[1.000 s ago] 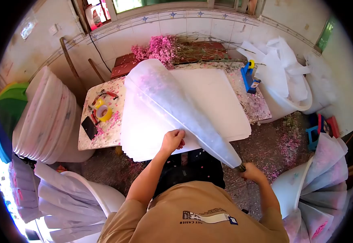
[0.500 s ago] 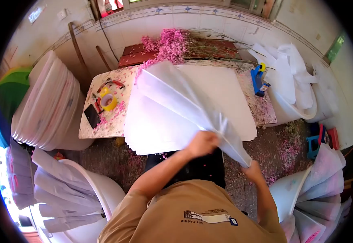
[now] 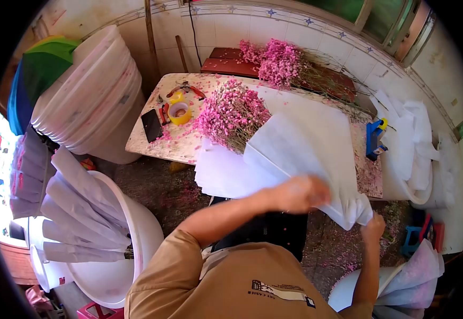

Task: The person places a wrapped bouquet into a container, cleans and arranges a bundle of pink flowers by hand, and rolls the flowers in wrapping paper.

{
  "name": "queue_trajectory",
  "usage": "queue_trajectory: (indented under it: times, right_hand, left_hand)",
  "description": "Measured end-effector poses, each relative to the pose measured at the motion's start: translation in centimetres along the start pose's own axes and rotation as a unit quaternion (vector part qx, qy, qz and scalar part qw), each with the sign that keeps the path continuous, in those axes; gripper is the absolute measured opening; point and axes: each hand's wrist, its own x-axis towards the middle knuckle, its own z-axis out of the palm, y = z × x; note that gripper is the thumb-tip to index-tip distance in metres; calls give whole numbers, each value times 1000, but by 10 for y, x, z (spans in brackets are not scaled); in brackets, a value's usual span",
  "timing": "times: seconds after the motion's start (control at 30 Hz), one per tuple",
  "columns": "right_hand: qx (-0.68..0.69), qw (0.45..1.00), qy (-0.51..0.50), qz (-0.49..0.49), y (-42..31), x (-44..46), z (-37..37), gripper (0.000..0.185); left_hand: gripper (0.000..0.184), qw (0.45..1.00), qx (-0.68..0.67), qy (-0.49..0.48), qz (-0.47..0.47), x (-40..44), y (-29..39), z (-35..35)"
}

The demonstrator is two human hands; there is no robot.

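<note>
A bunch of small pink flowers (image 3: 232, 114) sticks out of the wide end of a white paper wrap (image 3: 290, 146), which lies slantwise over a stack of white sheets (image 3: 327, 125). My right hand (image 3: 373, 228) is closed around the narrow, crumpled end of the wrap, just past the table's front edge. Above the wrap's lower part is my left hand (image 3: 306, 192), curled and smeared by motion. Whether its fingers grip anything is not clear. The stems inside the paper are mostly hidden.
Tape rolls (image 3: 179, 112), red-handled pliers (image 3: 194, 90) and a phone (image 3: 151, 126) lie on the table's left. A blue tape dispenser (image 3: 375, 139) stands right. More pink flowers (image 3: 282, 63) lie behind. Tubs (image 3: 149, 228) with wrapped bunches flank me.
The view has turned. The wrap's wide end has swung lower, and the bunch of pink flowers now shows out of it. My left hand has moved up over the paper; my right still grips the narrow end.
</note>
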Motion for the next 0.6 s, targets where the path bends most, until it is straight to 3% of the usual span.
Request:
queue_trajectory:
  times: [0.03,0.07,0.17,0.2,0.23,0.3,0.33,0.4,0.47,0.5,0.6]
  right_hand:
    - [3,997,63,-35,8,7,4,19]
    - [21,997,49,-55,17,16,5,21]
    - [-65,991,89,-74,27,52,10,26]
    - [-99,995,31,-10,31,62,17,33]
    - [-100,994,30,-13,23,71,15,33]
    - [-155,968,-13,200,1,90,7,39]
    - [-127,964,-4,233,18,98,25,40]
    - [228,942,74,236,43,113,85,37]
    - [229,941,-47,244,-54,149,53,35]
    - [159,957,-80,231,-83,161,60,33]
    - [69,967,-114,215,-102,173,89,31]
  left_hand:
    - [12,992,107,64,12,3,-13,-39]
    - [15,967,219,130,10,6,-25,-79]
    - [26,811,515,273,-41,-2,-65,-156]
    - [31,792,545,252,-109,-17,-88,-161]
    - [35,768,571,228,-177,-31,-114,-162]
    - [37,777,556,211,-205,-46,-135,-148]
    - [36,777,551,227,-201,-46,-138,-140]
    - [33,777,543,260,-184,-44,-144,-132]
    - [32,791,523,248,-198,-46,-146,-131]
    - [32,798,511,243,-205,-45,-147,-136]
    - [33,804,506,244,-198,-48,-148,-137]
